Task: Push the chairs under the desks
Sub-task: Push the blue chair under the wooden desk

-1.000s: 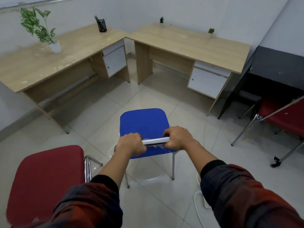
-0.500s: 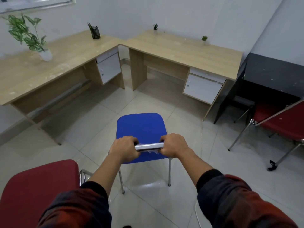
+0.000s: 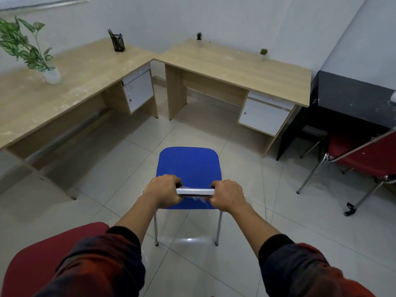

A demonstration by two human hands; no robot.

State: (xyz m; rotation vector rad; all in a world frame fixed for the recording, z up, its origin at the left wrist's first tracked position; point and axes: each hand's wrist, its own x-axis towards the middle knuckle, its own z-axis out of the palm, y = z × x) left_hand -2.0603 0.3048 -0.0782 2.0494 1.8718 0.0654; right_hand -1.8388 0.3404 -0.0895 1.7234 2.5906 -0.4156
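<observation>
A blue chair (image 3: 188, 166) with chrome legs stands on the tiled floor in front of me, its seat facing the right wooden desk (image 3: 235, 67). My left hand (image 3: 162, 190) and my right hand (image 3: 228, 195) both grip the chrome top bar of its backrest. The left wooden desk (image 3: 70, 78) meets the right one at the room's corner. A red chair (image 3: 42, 262) sits at my lower left, partly hidden by my left sleeve. Another red chair (image 3: 364, 155) stands at the right, partly under a black desk (image 3: 355, 97).
A potted plant (image 3: 32, 52) and a pen holder (image 3: 117, 42) stand on the left desk, two small plants on the right desk. White drawer units hang under both wooden desks. A white cable (image 3: 264, 189) runs along the floor right of the blue chair.
The blue chair and I have moved forward toward the right wooden desk, and the chair now points squarely at it. The red chair has slid further down and left in view.
</observation>
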